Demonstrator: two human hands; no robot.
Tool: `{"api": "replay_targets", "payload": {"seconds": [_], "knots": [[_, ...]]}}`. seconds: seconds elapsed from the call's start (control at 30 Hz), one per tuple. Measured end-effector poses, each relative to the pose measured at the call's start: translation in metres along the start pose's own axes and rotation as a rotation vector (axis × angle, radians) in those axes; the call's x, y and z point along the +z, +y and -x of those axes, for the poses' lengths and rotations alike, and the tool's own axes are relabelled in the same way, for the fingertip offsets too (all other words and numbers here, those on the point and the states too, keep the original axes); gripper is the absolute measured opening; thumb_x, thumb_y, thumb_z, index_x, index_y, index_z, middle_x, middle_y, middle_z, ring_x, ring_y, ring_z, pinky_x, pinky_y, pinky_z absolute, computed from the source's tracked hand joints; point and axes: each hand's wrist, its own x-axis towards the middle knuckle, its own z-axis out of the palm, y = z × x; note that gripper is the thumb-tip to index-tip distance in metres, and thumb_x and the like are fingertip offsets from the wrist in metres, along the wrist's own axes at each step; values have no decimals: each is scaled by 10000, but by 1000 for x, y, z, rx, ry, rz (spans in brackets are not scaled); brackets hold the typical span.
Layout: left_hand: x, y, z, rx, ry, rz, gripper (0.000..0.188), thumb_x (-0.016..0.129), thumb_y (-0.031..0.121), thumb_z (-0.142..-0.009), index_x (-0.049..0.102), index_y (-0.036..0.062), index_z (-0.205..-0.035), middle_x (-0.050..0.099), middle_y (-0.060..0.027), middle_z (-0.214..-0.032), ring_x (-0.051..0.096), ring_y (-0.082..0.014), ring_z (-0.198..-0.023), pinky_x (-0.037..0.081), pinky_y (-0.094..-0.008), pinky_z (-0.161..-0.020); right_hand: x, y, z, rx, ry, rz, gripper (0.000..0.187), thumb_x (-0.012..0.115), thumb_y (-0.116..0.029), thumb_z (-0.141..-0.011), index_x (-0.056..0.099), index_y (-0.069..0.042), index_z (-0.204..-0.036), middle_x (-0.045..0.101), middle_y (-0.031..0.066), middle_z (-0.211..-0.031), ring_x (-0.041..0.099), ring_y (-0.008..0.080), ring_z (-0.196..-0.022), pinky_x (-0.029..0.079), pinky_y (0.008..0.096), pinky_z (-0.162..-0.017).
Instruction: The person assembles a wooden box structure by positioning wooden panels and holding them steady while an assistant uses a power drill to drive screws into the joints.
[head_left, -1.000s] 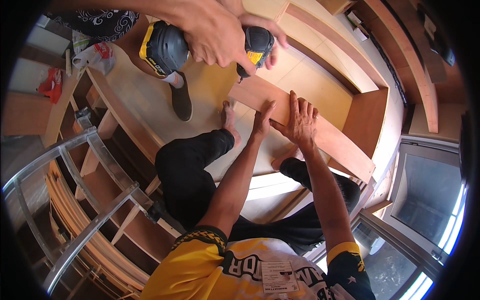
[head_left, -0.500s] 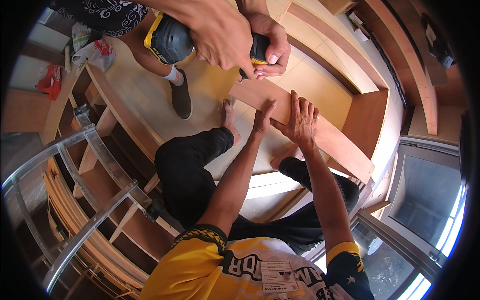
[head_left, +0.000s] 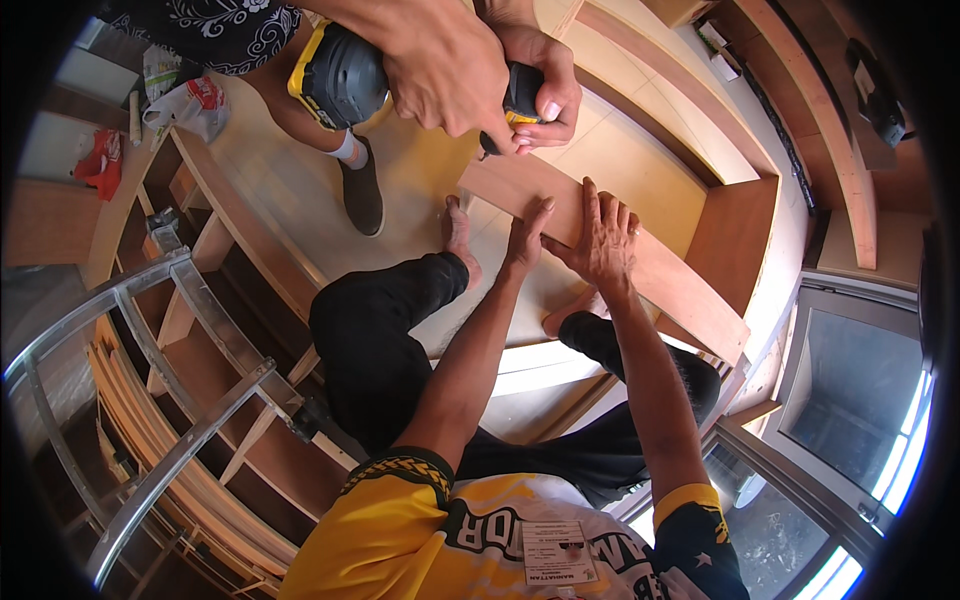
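A long reddish-brown wooden board (head_left: 668,272) slants from the middle toward the lower right, over a pale wooden frame. My left hand (head_left: 528,236) grips the board's near edge, thumb on top and its other fingers hidden below. Beside it my right hand (head_left: 603,238) is pressed on the board's upper face, fingers stretched out toward the far edge. At the board's far left end, a co-worker's two hands (head_left: 445,80) hold a yellow and black cordless drill (head_left: 340,78). Its nose points down close to the board's end; whether the tip touches I cannot tell.
An aluminium ladder (head_left: 150,290) stands at the left, before wooden shelving (head_left: 240,235). My bare foot (head_left: 458,235) and the co-worker's shoe (head_left: 362,190) are on the floor. A plastic bag (head_left: 195,108) lies at the far left. A glass-paned window frame (head_left: 850,390) is at the right.
Almost nothing differs. The drill and the co-worker's hands have shifted very slightly; my hands and the board hold their place.
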Motion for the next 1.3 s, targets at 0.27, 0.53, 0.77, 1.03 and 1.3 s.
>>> {"api": "replay_targets", "payload": {"seconds": [0.27,0.53,0.77,1.03,1.3], "knots": [[1,1,1,6,16,20,484,629,370,-1013,682,-47,-1253,714,-173,-1214,649,-276,-1159,494,-405,-993,-1,-1,0,-4,2,-11,1236,818,-771,-664,377,-95,-1599,540,180,-1354,510,370,-1277,354,594,-1090],[8,15,5,26,9,37,485,645,405,-1004,667,-35,-1209,679,-130,-1138,619,-244,-1079,491,-388,-933,3,1,0,-16,35,-9,1231,816,-772,-662,390,-92,-1595,546,176,-1343,516,366,-1265,364,589,-1080],[6,11,4,25,-1,30,469,633,395,-1015,669,-35,-1198,679,-127,-1132,621,-233,-1073,492,-378,-924,3,2,0,-29,47,-2,1207,820,-750,-677,398,-86,-1593,556,184,-1337,534,374,-1246,381,581,-1064],[5,6,2,4,-4,45,440,632,389,-1015,675,-22,-1167,674,-102,-1107,614,-218,-1055,487,-368,-911,0,1,1,-30,42,-7,1189,831,-725,-684,404,-82,-1589,560,192,-1341,537,381,-1242,383,577,-1064],[6,9,3,7,-16,53,475,628,406,-1015,667,-31,-1199,675,-116,-1139,612,-216,-1081,484,-370,-925,0,0,0,-10,18,-16,1228,826,-764,-654,387,-103,-1592,545,183,-1356,515,364,-1283,363,592,-1084]]}}
